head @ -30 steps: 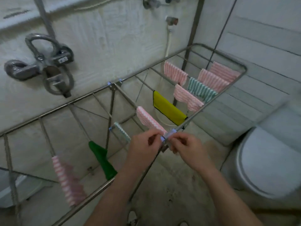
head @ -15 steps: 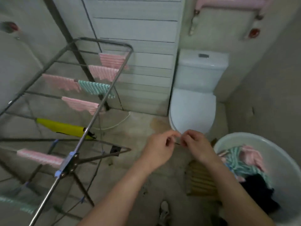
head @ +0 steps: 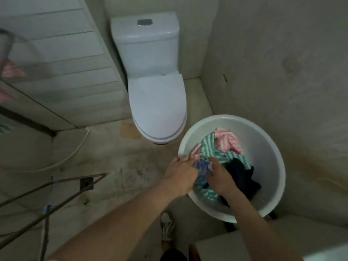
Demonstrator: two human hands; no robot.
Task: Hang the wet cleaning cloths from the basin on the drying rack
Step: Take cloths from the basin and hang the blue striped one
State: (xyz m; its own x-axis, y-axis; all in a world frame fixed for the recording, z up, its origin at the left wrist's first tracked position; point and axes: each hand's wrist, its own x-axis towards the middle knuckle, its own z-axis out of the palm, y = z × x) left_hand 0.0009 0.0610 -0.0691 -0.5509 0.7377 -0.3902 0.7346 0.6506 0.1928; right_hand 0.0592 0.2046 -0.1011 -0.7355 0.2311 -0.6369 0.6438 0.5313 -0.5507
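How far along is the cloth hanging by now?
Partly done: a pink cloth already hangs on the drying rack at the left edge. In hand: the left hand and right hand both grip a blue cloth over the basin. Left: a green striped cloth, a pink striped cloth and a dark cloth lie in the basin, not yet hung.

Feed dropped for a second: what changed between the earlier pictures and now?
Both hands left the drying rack and swung right and down into the basin. The left hand and right hand now grip a blue cloth between them. The other cloths stay piled in the basin.
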